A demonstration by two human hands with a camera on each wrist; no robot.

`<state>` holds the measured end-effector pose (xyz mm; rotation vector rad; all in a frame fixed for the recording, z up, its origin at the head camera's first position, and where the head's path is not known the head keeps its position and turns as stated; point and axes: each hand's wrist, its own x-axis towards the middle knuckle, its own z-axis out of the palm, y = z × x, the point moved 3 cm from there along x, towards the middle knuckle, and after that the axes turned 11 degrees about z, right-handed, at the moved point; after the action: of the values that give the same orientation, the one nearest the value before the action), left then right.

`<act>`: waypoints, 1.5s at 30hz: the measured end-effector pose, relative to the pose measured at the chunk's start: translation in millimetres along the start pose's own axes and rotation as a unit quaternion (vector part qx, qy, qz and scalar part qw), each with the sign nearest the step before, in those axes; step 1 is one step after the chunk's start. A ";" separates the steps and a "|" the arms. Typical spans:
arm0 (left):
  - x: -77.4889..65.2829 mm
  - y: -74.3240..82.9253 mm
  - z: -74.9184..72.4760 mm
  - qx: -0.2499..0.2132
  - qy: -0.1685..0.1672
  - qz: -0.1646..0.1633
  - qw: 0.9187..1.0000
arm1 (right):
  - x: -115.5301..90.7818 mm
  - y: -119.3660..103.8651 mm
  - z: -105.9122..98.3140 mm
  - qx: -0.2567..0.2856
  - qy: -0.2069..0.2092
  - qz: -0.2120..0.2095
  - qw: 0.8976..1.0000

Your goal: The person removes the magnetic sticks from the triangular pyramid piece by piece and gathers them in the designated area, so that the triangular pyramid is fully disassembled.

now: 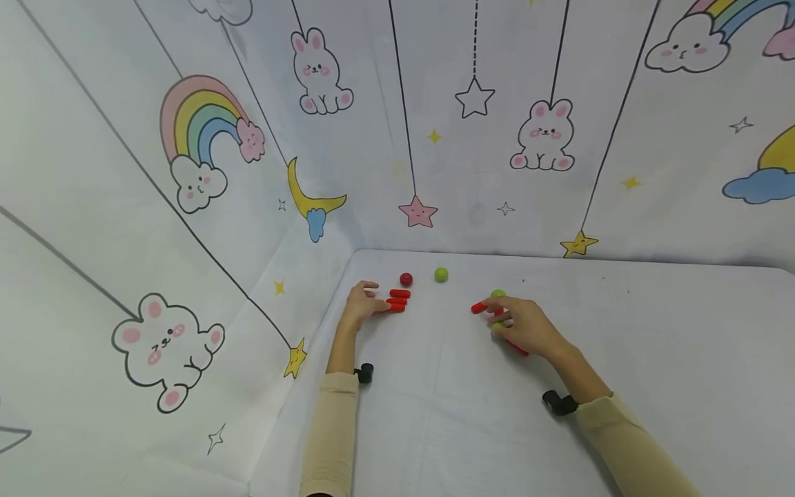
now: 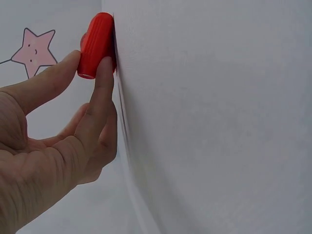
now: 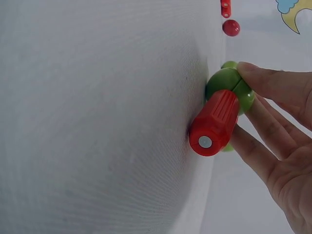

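Note:
My left hand [image 1: 363, 304] pinches a fluted red rod [image 2: 96, 46] between thumb and finger on the white tabletop. Right beside that one lie two more red rods [image 1: 400, 293], with a shiny red ball [image 1: 406, 279] just behind. With thumb and fingers, my right hand [image 1: 524, 324] grips a green ball [image 3: 225, 82]. A thick red rod [image 3: 214, 124] with a round silvery end meets this ball and points toward the right wrist camera. Beyond the fingers are another green ball [image 1: 498, 293] and a red rod [image 1: 478, 308]; the hand partly hides how these pieces join.
A separate green ball [image 1: 441, 275] sits at the back of the table, between the hands. White cloth walls with printed drawings [image 1: 417, 212] rise behind and at the left. A black wrist camera [image 1: 559, 403] is worn on each arm.

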<state>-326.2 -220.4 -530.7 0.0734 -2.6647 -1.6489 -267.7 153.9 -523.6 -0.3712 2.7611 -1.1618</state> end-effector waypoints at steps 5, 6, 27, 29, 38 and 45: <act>2.1 0.6 -0.7 0.007 0.008 -0.002 1.000 | -0.2 1.2 0.9 -0.003 -0.003 -0.002 1.000; 2.7 0.5 -0.4 0.009 0.009 -0.003 1.000 | -0.3 1.2 0.9 -0.002 -0.003 -0.002 1.000; 13.2 -1.0 2.5 -0.002 0.027 -0.003 1.000 | 1.2 -1.5 -1.9 0.025 -0.022 -0.011 0.999; 12.6 1.8 0.9 0.003 0.033 0.002 0.999 | 0.8 -3.0 -4.3 0.014 -0.026 -0.008 1.000; 6.6 20.6 8.1 0.045 0.054 0.038 0.997 | 5.0 -7.3 -19.7 0.005 0.019 0.002 1.000; 0.3 37.9 24.0 0.047 0.045 0.062 0.996 | 19.5 4.9 -22.7 -0.009 0.074 0.051 0.996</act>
<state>-328.6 -182.1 -507.6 -0.0152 -2.6202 -1.4494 -292.0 167.5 -511.6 -0.1484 2.8782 -1.1856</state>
